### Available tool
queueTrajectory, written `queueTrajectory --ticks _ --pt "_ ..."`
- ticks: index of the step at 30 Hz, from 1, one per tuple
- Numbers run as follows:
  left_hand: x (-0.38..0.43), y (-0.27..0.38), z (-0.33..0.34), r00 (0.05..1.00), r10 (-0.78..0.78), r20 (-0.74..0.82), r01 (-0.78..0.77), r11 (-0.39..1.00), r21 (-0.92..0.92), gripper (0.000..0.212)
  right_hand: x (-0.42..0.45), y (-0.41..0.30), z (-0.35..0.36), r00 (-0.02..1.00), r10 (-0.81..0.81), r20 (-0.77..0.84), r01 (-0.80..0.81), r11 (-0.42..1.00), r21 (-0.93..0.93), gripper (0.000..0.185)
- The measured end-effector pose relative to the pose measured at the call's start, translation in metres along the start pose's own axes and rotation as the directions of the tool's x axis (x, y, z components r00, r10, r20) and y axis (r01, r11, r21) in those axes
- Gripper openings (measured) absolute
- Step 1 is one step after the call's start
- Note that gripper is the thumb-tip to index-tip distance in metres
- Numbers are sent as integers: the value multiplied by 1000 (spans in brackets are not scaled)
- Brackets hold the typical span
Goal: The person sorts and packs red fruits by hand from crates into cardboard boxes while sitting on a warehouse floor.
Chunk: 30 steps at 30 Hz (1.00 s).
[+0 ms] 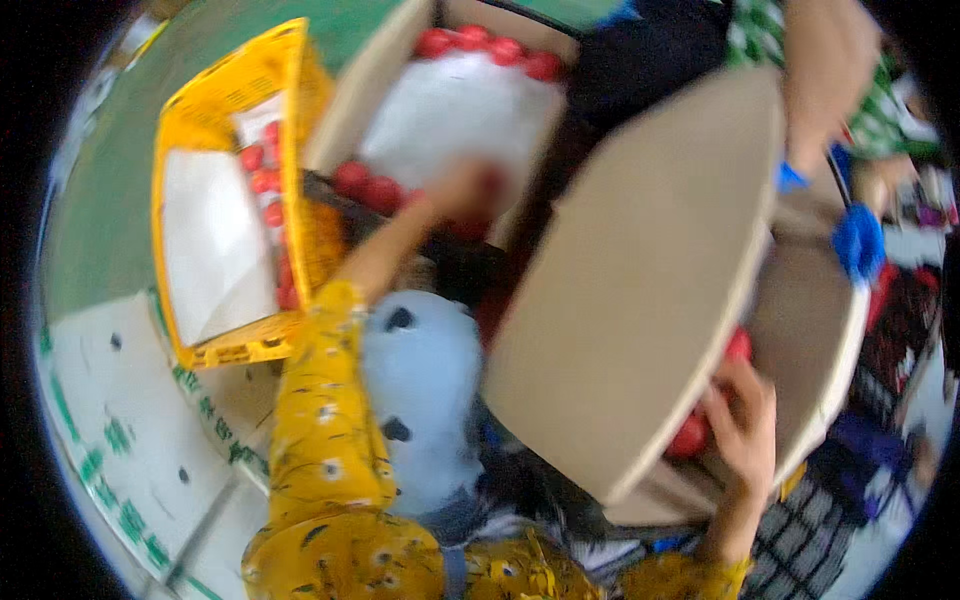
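My left hand [469, 187], blurred by motion, is over the near end of a cardboard box lined with a white sheet [457, 112]. A dark red fruit [493, 187] shows at its fingers and looks held. Beside it, red round fruits [367, 187] sit in a row along that end; another row [487, 46] lines the far end. My right hand [739, 420] reaches into a deep cardboard box [637, 285] on the right. Its fingers lie over red fruits [688, 436] there; whether they grip one is hidden.
A yellow printed carton [229, 97] with a white sheet and red fruits stands at left. White boxes with green print [112, 435] lie below it. A light blue padded seat or cushion [420, 397] is between my arms. Another person's arm [829, 82] reaches over the right box.
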State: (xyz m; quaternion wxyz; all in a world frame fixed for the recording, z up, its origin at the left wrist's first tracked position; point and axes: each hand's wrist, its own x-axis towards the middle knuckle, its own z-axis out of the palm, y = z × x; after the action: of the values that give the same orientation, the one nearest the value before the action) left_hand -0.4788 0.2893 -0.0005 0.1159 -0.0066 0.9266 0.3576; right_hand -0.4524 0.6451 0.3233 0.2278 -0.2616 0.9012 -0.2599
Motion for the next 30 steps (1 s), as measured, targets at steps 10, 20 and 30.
queueTrajectory --ticks 10,20,30 --pt "-16 152 -145 810 97 -578 -303 914 -271 45 21 75 -4 962 244 119 -160 865 -476 37" --pt "-87 337 -94 878 285 -385 -477 450 -755 29 49 113 21 883 377 -281 -470 696 -543 46" --pt "-92 331 -75 897 424 -124 -402 665 -629 24 50 134 32 864 438 -248 -499 685 -531 64"
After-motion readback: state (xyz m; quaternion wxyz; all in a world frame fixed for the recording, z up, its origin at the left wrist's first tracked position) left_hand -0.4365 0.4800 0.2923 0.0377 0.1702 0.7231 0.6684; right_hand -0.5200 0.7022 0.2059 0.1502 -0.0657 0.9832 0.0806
